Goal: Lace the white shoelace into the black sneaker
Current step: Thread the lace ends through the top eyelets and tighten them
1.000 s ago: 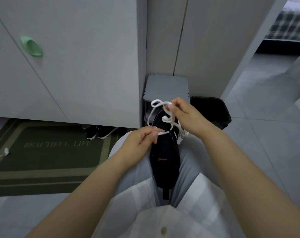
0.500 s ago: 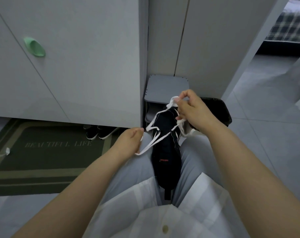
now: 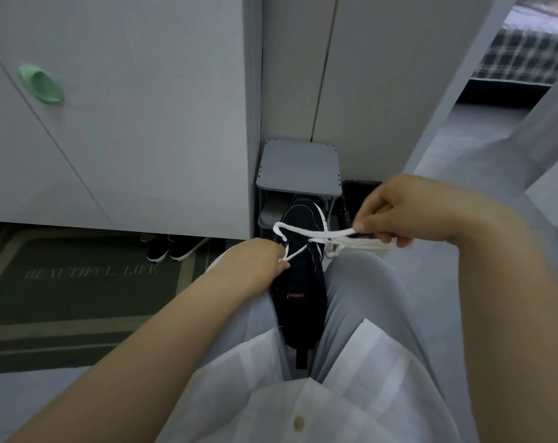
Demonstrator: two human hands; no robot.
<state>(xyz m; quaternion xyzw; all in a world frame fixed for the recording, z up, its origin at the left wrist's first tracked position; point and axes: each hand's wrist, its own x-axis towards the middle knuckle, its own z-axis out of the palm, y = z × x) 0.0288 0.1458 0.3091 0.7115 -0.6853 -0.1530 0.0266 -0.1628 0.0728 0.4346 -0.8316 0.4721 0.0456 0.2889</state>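
Note:
The black sneaker [image 3: 300,282] lies wedged between my knees, toe pointing away from me. The white shoelace [image 3: 306,233] runs across its upper part. My right hand [image 3: 396,212] is out to the right of the shoe and pinches a bunch of lace, stretched sideways from the eyelets. My left hand [image 3: 255,263] sits against the shoe's left side with its fingers curled on the lace's other end, which shows as a short strand by the fingertips.
White cabinet doors with a green handle [image 3: 41,84] stand ahead. A small grey stool [image 3: 300,167] is just past the shoe, a dark bin [image 3: 357,193] beside it. A green doormat [image 3: 79,282] and a pair of shoes [image 3: 172,247] lie left.
My right hand has swung from above the shoe out to the right, drawing the lace taut sideways. My left hand has moved in against the shoe's left side.

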